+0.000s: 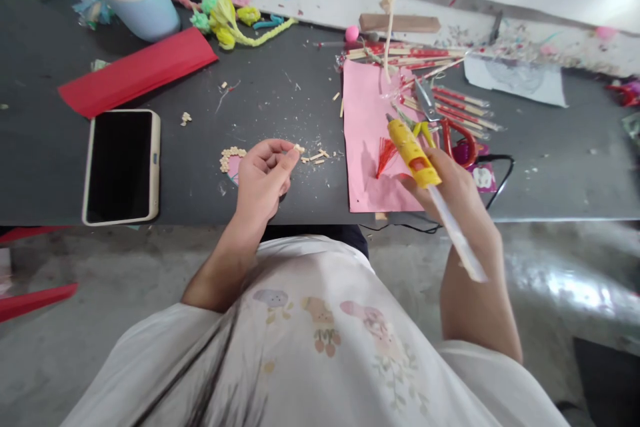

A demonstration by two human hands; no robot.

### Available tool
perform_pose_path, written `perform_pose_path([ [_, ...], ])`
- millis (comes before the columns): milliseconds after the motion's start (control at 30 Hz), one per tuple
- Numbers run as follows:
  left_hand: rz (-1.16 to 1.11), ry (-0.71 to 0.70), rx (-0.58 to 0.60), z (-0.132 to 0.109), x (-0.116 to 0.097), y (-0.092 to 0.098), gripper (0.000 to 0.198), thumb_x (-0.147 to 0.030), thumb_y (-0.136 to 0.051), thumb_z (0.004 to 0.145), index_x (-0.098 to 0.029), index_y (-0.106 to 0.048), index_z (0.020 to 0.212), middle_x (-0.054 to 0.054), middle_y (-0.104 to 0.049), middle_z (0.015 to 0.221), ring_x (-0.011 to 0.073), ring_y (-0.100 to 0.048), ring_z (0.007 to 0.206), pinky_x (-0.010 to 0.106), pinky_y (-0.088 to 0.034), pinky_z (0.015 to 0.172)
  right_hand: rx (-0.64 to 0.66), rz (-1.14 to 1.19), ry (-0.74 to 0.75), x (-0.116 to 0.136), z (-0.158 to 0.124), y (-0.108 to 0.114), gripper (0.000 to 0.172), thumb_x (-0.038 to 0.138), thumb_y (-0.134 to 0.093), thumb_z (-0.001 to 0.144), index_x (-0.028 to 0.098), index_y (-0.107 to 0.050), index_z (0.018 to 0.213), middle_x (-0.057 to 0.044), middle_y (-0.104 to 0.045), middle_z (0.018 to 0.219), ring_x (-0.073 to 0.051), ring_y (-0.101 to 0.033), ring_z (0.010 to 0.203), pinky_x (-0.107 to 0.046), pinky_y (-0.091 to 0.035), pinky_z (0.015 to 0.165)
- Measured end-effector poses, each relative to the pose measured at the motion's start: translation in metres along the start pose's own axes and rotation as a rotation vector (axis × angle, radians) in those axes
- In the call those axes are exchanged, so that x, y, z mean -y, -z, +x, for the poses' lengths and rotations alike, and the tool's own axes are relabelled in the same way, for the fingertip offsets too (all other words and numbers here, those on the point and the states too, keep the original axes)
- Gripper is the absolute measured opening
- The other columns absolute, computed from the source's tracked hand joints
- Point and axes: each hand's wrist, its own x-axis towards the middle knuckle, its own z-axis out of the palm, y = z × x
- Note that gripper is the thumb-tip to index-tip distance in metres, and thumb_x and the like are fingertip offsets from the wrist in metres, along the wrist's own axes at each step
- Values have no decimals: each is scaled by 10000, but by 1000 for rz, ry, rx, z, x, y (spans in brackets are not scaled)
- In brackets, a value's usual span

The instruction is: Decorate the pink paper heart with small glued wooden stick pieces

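Note:
Between the thumb and forefinger of my left hand (265,177) is a small cluster of pale wooden stick pieces (299,148). Partly hidden behind that hand lies a pink round piece edged with little wooden bits (233,160). Short cut stick pieces (316,157) are scattered just to its right. My right hand (453,183) grips a yellow hot glue gun (414,152), its nozzle pointing away from me and a long clear glue stick (457,233) sticking out of its back. The glue gun is over a pink sheet (361,147) with a red tassel (385,157) on it.
A phone (123,167) and a folded red sheet (140,73) lie at left, near a white and blue cup (150,10). Scissors with red handles (459,143) and wrapped red-and-white chopsticks (460,107) lie at right. A black cable (505,177) runs off the table edge.

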Motion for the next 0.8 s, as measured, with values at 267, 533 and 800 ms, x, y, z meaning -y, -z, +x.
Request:
perform_pose_path([
  [267,-89,9,7,1,-5,0,326,-405,-845,670,-211,-612,791,-117,-420,431,14,-257,299,174,-166,290,168,-270,98,-14,45,-13,406,389,-600,886,166,-535,1219,-185,-640,1132,-377,-599,1097,-539,-495,912],
  [533,-127,50,-45,-1,-10,-3,343,-400,-866,637,-192,-627,770,-111,-432,435,7,-267,310,154,-180,298,246,-533,64,22,50,9,457,305,-615,886,67,-551,1271,-251,-622,1095,-393,-582,1080,-490,-464,909],
  [800,-132,27,-100,-1,-8,-3,353,-421,-860,650,-197,-616,771,-110,-431,460,6,-276,323,154,-182,306,207,-147,420,93,55,-36,172,191,-517,925,167,-677,863,-75,-623,813,-220,-578,814,-321,-427,721],
])
